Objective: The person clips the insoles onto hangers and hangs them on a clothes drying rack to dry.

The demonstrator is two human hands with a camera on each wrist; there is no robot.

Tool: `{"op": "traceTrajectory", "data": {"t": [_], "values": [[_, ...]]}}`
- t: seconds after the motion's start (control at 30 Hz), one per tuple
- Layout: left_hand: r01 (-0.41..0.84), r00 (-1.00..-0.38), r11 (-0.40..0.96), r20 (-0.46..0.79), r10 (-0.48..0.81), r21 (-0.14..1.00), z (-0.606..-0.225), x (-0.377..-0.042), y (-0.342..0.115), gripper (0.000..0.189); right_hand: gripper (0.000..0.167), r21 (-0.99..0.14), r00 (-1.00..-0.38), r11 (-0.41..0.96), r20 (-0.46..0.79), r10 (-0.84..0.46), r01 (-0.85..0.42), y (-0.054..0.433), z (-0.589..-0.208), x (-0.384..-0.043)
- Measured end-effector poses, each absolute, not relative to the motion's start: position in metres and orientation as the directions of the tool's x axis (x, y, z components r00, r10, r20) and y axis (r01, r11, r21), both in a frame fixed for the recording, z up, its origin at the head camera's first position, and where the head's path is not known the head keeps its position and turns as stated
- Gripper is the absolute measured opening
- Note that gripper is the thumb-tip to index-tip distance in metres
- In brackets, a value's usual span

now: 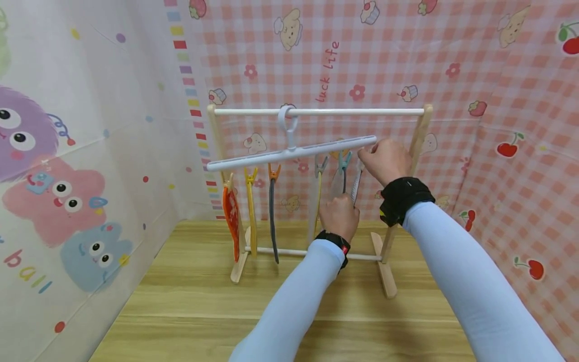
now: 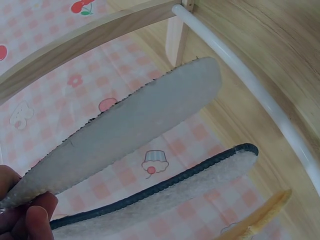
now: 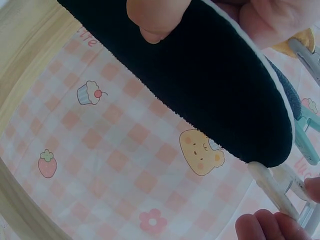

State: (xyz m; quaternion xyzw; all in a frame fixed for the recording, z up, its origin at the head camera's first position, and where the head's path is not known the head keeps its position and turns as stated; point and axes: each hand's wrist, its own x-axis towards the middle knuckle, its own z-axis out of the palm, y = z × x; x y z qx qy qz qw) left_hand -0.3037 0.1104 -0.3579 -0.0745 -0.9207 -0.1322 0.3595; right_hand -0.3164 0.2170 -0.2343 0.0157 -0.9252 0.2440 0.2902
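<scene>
A pale hanger (image 1: 253,157) hangs from the rack's top bar, its right end tilted up. My right hand (image 1: 386,160) is at that end and pinches a white clip (image 3: 274,188), whose tips meet the end of a black-faced insole (image 3: 215,85). Below it, my left hand (image 1: 340,217) pinches the same insole, which shows its pale back in the left wrist view. Beside it hang an insole with a dark edge (image 2: 200,182) under a teal clip (image 1: 345,160) and a yellow one (image 2: 260,217). The hanger's right clip is mostly hidden behind my fingers in the head view.
A wooden rack (image 1: 419,131) with white bars stands on the wood-grain table (image 1: 181,301). On the hanger's left half hang an orange insole (image 1: 231,216), a yellow insole (image 1: 253,221) and a dark grey insole (image 1: 272,216). Patterned cloth (image 1: 398,60) surrounds the table.
</scene>
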Motion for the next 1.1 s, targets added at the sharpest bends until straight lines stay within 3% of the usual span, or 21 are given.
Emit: {"op": "traceTrajectory", "data": {"t": [0.47,1.1], "values": [[0.180,-0.761,0.974,0.647,0.047,0.141,-0.347,-0.303,0.113,0.021,0.053,-0.450,-0.838,0.873,0.537,0.095,-0.190,0.216,-0.237,-0.315],[0.259,-0.751,0.961,0.645,0.138,0.096,-0.351,-0.296,0.113,0.043,0.056,-0.500,-0.856,0.842,0.508,0.094,-0.204,0.222,-0.240,-0.314]]}}
